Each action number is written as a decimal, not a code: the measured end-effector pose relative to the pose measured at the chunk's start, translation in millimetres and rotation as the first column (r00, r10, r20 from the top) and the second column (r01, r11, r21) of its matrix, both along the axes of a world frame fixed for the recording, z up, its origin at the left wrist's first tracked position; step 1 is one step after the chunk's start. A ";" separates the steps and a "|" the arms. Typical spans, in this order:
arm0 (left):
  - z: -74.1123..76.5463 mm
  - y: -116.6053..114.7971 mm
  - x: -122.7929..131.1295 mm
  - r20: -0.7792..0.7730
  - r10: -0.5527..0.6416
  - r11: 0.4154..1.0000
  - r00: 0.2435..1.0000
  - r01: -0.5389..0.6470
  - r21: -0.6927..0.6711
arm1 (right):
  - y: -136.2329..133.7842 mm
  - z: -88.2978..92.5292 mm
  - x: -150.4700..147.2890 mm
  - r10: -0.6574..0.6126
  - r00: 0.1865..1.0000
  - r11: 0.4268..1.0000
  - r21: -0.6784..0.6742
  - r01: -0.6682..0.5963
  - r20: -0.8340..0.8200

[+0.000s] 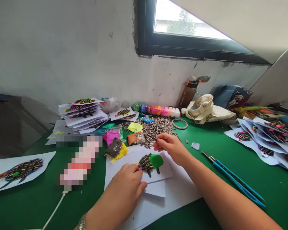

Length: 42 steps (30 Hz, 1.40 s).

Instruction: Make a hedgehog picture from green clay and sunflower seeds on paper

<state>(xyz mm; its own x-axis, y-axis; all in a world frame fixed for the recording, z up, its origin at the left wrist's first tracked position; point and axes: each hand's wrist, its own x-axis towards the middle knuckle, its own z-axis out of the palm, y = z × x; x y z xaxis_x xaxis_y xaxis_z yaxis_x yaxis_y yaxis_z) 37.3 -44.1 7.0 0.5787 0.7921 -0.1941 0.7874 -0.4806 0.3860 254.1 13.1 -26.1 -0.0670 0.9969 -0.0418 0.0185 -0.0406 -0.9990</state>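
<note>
Seed hedgehog (145, 162) on paper (158, 174), left hand (123, 187) curled, pressing its left edge; right hand (170, 147) pinching what looks like one seed (155, 139), near the seed pile (151, 131).

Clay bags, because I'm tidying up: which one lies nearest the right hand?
The orange clay bag, closest to the right hand; the pink bag, dark brown bag and lime bag all lie farther away.

A water bottle (188, 94) stands just beside a cloth tote bag (206, 110).
</note>
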 end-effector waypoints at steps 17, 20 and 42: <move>13.6 2.4 -5.5 0.412 0.160 0.985 0.897 -0.172 -0.009 | -53.5 24.8 -53.7 0.103 0.947 0.980 0.134 -0.149 0.304; 17.1 5.4 -6.0 0.467 0.211 0.977 0.859 -0.198 -0.078 | -54.7 23.6 -55.7 0.081 0.969 0.980 0.160 -0.120 0.232; 8.4 22.4 -20.5 0.278 0.286 0.937 0.917 -0.329 0.119 | -34.2 17.1 -7.5 -0.071 0.848 0.902 0.396 -0.170 0.525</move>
